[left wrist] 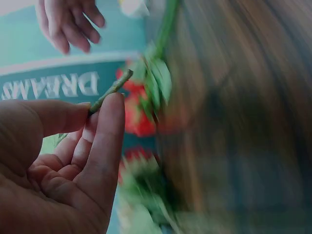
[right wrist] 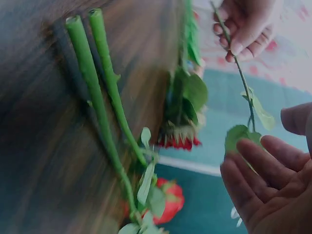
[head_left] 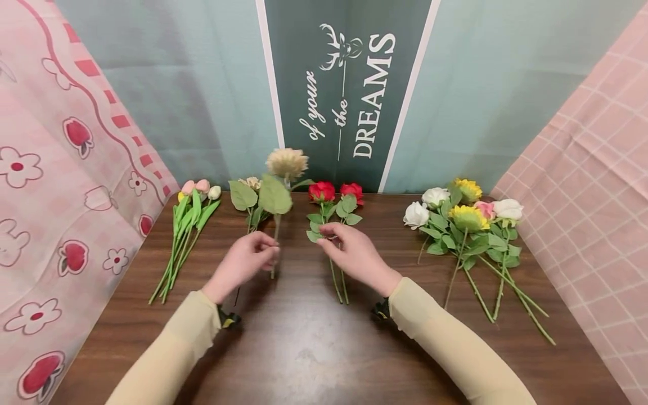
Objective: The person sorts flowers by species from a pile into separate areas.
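My left hand (head_left: 245, 256) pinches the thin stem of a cream, many-petalled flower (head_left: 287, 163) between thumb and fingers. Its head is held upright above the table, with broad green leaves below it. In the left wrist view the end of this stem (left wrist: 117, 87) pokes out past the fingertips. My right hand (head_left: 351, 250) hovers over the stems of two red roses (head_left: 322, 192), its fingers loosely bent and nothing in them. From the right wrist its palm and spread fingers (right wrist: 263, 165) show in front of the held flower's leaf. Another cream flower (head_left: 251, 183) lies left of the held one.
Pink and white tulips (head_left: 202, 187) lie at the left of the brown wooden table (head_left: 304, 349). To the right is a group of white roses (head_left: 435, 197), yellow sunflowers (head_left: 468, 218) and a pink bloom (head_left: 484, 210), their stems crossing. Fabric backdrops (head_left: 202, 84) hang behind and at both sides.
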`<state>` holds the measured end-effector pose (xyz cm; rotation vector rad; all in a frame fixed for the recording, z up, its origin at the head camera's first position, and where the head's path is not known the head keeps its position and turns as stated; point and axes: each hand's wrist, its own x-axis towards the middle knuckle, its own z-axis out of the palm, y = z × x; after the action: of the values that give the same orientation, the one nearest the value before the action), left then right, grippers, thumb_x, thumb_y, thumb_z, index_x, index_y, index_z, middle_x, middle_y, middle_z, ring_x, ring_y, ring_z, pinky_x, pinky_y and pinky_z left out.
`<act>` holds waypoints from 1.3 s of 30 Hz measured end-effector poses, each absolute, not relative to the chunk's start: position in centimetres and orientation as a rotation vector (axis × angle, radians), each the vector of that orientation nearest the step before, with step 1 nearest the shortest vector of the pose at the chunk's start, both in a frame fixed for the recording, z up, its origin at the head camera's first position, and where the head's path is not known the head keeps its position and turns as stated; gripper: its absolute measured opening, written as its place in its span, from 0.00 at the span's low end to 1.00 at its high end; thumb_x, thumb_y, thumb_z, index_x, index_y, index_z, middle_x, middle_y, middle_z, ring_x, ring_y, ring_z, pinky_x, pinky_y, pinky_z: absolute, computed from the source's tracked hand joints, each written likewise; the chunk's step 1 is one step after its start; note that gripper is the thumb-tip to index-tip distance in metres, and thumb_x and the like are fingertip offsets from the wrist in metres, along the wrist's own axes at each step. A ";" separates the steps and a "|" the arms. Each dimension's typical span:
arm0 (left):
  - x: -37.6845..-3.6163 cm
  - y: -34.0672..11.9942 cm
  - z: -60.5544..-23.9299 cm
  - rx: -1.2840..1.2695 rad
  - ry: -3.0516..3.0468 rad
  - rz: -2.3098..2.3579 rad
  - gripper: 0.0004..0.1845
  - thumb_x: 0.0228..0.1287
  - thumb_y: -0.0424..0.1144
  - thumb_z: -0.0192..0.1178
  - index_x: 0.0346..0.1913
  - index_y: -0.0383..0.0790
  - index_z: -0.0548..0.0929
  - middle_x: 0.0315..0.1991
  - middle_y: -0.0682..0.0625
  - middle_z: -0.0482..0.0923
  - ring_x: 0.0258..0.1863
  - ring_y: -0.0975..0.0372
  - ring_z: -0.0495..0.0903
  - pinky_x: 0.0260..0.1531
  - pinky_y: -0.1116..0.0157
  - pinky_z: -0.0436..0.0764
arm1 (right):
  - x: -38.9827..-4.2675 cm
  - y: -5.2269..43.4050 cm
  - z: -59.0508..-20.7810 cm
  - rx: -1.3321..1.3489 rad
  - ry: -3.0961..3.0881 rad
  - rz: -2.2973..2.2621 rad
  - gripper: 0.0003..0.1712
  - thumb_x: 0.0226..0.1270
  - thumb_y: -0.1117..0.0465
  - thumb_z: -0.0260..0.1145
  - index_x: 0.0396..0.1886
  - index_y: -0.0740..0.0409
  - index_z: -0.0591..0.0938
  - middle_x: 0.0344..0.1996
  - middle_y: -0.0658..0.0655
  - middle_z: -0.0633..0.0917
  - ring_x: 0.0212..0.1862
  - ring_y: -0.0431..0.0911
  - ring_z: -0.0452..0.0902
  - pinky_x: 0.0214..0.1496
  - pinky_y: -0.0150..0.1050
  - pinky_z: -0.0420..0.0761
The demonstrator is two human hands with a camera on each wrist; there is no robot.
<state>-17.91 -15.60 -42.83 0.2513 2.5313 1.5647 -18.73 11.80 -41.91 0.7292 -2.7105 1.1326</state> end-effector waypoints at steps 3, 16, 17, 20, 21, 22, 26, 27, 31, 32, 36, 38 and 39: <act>-18.0 -18.8 -43.2 0.137 2.565 1.547 0.09 0.73 0.33 0.60 0.49 0.29 0.80 0.40 0.38 0.84 0.32 0.56 0.86 0.35 0.57 0.88 | -19.0 10.0 -41.9 0.936 -2.727 0.830 0.28 0.77 0.45 0.63 0.68 0.54 0.79 0.65 0.53 0.80 0.66 0.49 0.74 0.69 0.46 0.72; -18.7 -20.8 -44.9 0.005 2.482 1.481 0.32 0.74 0.27 0.56 0.73 0.21 0.55 0.35 0.36 0.82 0.27 0.55 0.86 0.32 0.59 0.88 | -18.4 4.9 -44.1 1.313 -2.793 0.218 0.41 0.78 0.35 0.52 0.82 0.49 0.60 0.80 0.59 0.59 0.81 0.56 0.45 0.80 0.53 0.47; -18.7 -20.7 -44.9 0.006 2.497 1.446 0.33 0.74 0.27 0.56 0.74 0.21 0.53 0.34 0.36 0.81 0.26 0.55 0.86 0.31 0.59 0.88 | -18.3 4.9 -44.2 1.318 -2.800 0.218 0.41 0.78 0.35 0.52 0.82 0.49 0.61 0.79 0.59 0.60 0.81 0.56 0.45 0.80 0.54 0.47; -18.9 -20.6 -44.9 0.008 2.557 1.318 0.36 0.73 0.28 0.56 0.76 0.22 0.50 0.33 0.38 0.81 0.24 0.55 0.86 0.29 0.59 0.88 | -18.2 5.1 -44.4 1.318 -2.812 0.224 0.40 0.79 0.35 0.51 0.82 0.50 0.61 0.79 0.59 0.61 0.81 0.56 0.45 0.80 0.53 0.48; -19.0 -20.5 -44.8 0.013 2.583 1.261 0.37 0.73 0.29 0.56 0.76 0.22 0.49 0.33 0.38 0.81 0.23 0.56 0.86 0.28 0.59 0.88 | -18.1 5.2 -44.5 1.314 -2.814 0.225 0.40 0.79 0.35 0.51 0.81 0.50 0.62 0.79 0.59 0.62 0.81 0.56 0.46 0.80 0.53 0.48; -19.0 -20.5 -44.7 0.017 2.613 1.199 0.38 0.72 0.29 0.56 0.76 0.22 0.49 0.33 0.38 0.81 0.23 0.56 0.85 0.27 0.59 0.87 | -18.1 5.2 -44.5 1.311 -2.815 0.231 0.40 0.79 0.35 0.52 0.81 0.50 0.62 0.79 0.59 0.62 0.81 0.56 0.46 0.80 0.52 0.48; -19.3 -20.2 -44.7 0.059 2.698 0.976 0.39 0.69 0.31 0.56 0.77 0.24 0.50 0.32 0.39 0.82 0.20 0.58 0.83 0.25 0.59 0.85 | -18.0 5.6 -44.5 1.307 -2.831 0.262 0.40 0.79 0.36 0.52 0.81 0.50 0.63 0.78 0.59 0.63 0.81 0.56 0.46 0.81 0.50 0.48; -19.3 -20.1 -44.7 0.070 2.712 0.922 0.38 0.69 0.32 0.56 0.76 0.25 0.52 0.31 0.40 0.82 0.19 0.58 0.82 0.25 0.60 0.84 | -17.9 5.7 -44.5 1.306 -2.838 0.266 0.40 0.79 0.36 0.52 0.81 0.50 0.63 0.78 0.59 0.63 0.81 0.56 0.45 0.81 0.50 0.47; -19.4 -19.9 -44.8 0.110 2.729 0.740 0.37 0.70 0.36 0.55 0.74 0.22 0.54 0.24 0.45 0.80 0.18 0.58 0.80 0.26 0.60 0.80 | -17.9 5.9 -44.4 1.303 -2.852 0.274 0.40 0.79 0.36 0.53 0.81 0.50 0.63 0.78 0.59 0.63 0.81 0.57 0.47 0.81 0.50 0.48; -19.4 -19.8 -44.8 0.113 2.727 0.712 0.36 0.70 0.37 0.54 0.74 0.21 0.55 0.22 0.46 0.79 0.17 0.58 0.80 0.26 0.60 0.79 | -17.9 6.0 -44.4 1.301 -2.856 0.276 0.40 0.79 0.36 0.53 0.81 0.51 0.63 0.78 0.59 0.63 0.81 0.57 0.47 0.81 0.49 0.48; -19.4 -19.9 -44.7 0.116 2.735 0.677 0.34 0.72 0.40 0.54 0.72 0.21 0.58 0.21 0.45 0.78 0.16 0.58 0.78 0.26 0.60 0.78 | -18.0 6.4 -44.7 1.287 -2.884 0.277 0.40 0.79 0.36 0.53 0.81 0.50 0.62 0.78 0.59 0.62 0.81 0.57 0.46 0.81 0.49 0.48; -19.4 -20.0 -44.6 0.115 2.748 0.675 0.33 0.73 0.43 0.55 0.70 0.23 0.61 0.26 0.43 0.80 0.17 0.58 0.79 0.27 0.58 0.78 | -18.0 6.7 -44.8 1.274 -2.903 0.279 0.40 0.79 0.36 0.52 0.81 0.49 0.62 0.79 0.59 0.62 0.81 0.56 0.45 0.81 0.50 0.48; -19.4 -20.0 -44.6 0.116 2.755 0.670 0.33 0.74 0.44 0.56 0.70 0.24 0.62 0.29 0.42 0.81 0.19 0.57 0.80 0.29 0.57 0.79 | -18.1 6.9 -44.8 1.267 -2.911 0.275 0.40 0.79 0.36 0.52 0.82 0.49 0.61 0.79 0.59 0.61 0.81 0.56 0.45 0.81 0.50 0.47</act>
<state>-19.35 -20.00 -44.56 0.1160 2.7554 0.6704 -18.06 6.88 -44.84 1.2670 -2.9110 0.2751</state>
